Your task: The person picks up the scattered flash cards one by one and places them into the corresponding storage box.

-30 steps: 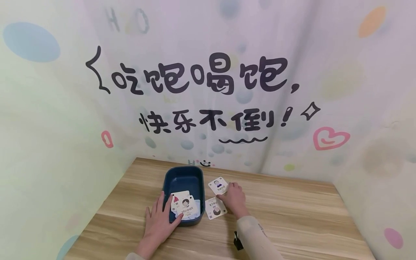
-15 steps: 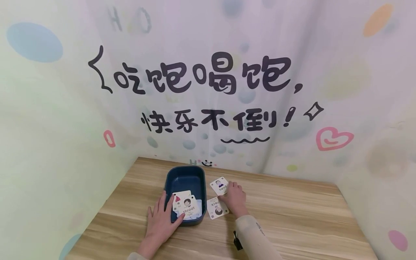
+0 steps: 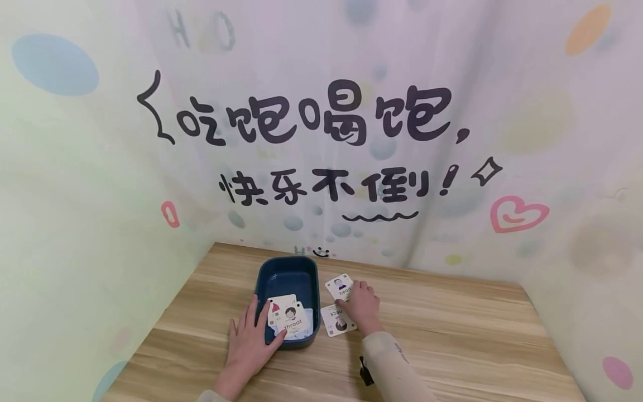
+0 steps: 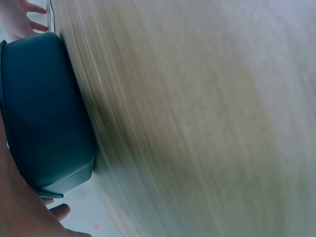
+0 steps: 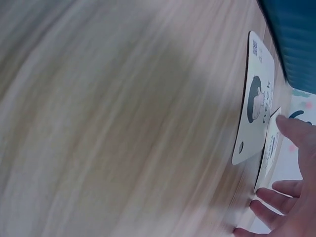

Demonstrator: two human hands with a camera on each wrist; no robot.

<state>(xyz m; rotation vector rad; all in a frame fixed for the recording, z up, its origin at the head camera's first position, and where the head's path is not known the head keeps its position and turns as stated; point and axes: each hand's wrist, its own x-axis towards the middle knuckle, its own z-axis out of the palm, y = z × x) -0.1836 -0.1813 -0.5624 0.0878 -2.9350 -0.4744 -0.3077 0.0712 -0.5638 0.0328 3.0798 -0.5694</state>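
My left hand [image 3: 250,339] rests on the left rim of a dark blue box [image 3: 288,279], fingers spread along it. Its thumb reaches over the front end, beside the cards. Inside the box lie several white picture cards, with a "throat" card [image 3: 293,322] on top. To the right of the box, my right hand [image 3: 365,308] holds a "head" card [image 3: 339,285] by its edges, thumb on the near side and fingers at the right, partly covering it. Nearer me a "neck" card [image 5: 256,98] lies upside down on the table, just below the right thumb.
The wood-grain table [image 3: 452,340] meets a printed fabric wall [image 3: 326,128] behind the box and cards. Side walls slope in at left and right. A small black tag [image 3: 366,373] sits by my right sleeve [image 3: 394,365].
The neck card has turned slightly and slid a little away from me. My right forearm has shifted slightly left. Both hands otherwise stay in place, and the view has moved a little.
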